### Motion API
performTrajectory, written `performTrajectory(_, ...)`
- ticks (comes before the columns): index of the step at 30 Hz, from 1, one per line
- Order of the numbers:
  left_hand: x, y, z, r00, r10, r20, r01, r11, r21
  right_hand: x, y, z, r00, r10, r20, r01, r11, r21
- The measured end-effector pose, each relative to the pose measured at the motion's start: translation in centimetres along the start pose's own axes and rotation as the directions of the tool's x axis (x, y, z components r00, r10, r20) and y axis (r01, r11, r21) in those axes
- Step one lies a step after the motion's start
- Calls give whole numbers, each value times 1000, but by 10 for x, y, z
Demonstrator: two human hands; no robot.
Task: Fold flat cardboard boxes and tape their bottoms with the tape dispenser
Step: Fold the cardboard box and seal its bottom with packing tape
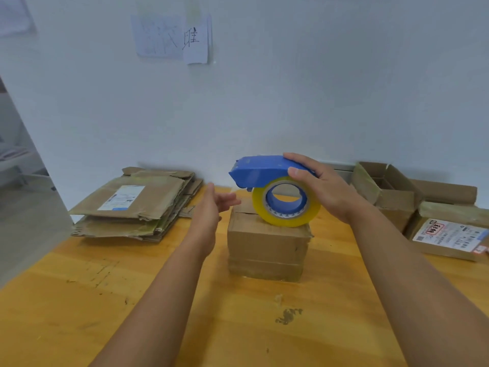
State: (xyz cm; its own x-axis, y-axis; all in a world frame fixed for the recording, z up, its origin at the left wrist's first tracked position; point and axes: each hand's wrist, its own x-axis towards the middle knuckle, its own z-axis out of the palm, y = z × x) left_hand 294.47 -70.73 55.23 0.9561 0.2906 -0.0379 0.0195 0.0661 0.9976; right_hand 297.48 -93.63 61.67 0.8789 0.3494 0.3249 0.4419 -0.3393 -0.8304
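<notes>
A small folded cardboard box (pixel 267 245) stands in the middle of the wooden table (pixel 132 300), its closed flaps facing up. My right hand (pixel 320 189) grips the blue tape dispenser (pixel 259 170) with its yellowish tape roll (pixel 285 205) resting on top of the box. My left hand (pixel 211 207) hovers open just left of the box's upper edge, fingers straight and pointing toward the box, touching nothing that I can make out.
A stack of flat cardboard boxes (pixel 132 205) lies at the back left of the table. Assembled open boxes (pixel 386 186) and a labelled box (pixel 449 237) sit at the back right. A white wall runs behind the table.
</notes>
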Motion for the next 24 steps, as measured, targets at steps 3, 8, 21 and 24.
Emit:
performTrajectory(3,10,15,-2,984,-125,131,132,990,-45,-1,1,1,1000,0,-8,0,1000,1)
performTrajectory(8,19,26,-5,972,-149,184,168,982,-92,-2,2,0,1000,-2,-28,3,1000,5)
performTrajectory(21,25,38,-8,975,-125,184,145,985,-95,-4,-3,-6,1000,-2,4,2,1000,7)
performTrajectory(24,29,43,-13,980,-95,176,98,995,-6,1,-18,-14,999,-8,39,9,1000,-8)
